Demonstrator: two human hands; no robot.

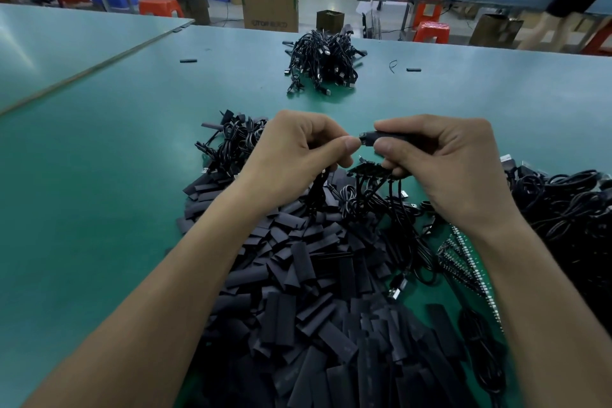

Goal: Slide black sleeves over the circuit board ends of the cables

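Room: a workshop with long benches, cardboard boxes [270, 5] and red stools [161, 7] beyond the far edge of a green table [99, 142].
Left hand [298, 156]: above the middle of the table, fingers curled, thumb and forefinger pinched together at the open end of the sleeve; black cables [319, 184] hang from under its palm, gripped there.
Right hand [440, 162]: just beside the left, thumb and forefinger clamped on the sleeve; its lower fingers also hold a row of boards.
Sleeve [392, 136]: black, lying level between the two hands, a small tip poking out of its left end towards the left thumb.
Boards [371, 170]: small dark circuit boards side by side under the sleeve, their cables drooping onto the pile below.
Sleeve pile [298, 291]: a wide heap of flat black sleeves running from under the hands to the near edge.
Left bundle [231, 142]: coiled cables behind the left hand, partly hidden.
Right heap [563, 209]: a mass of black cables at the right edge.
Far bundle [323, 63]: cables with plugs, near the far edge, well apart from the hands.
Pin strips [463, 262]: thin rows beside the right forearm.
Strays [188, 60]: single sleeves lying near the far bundle.
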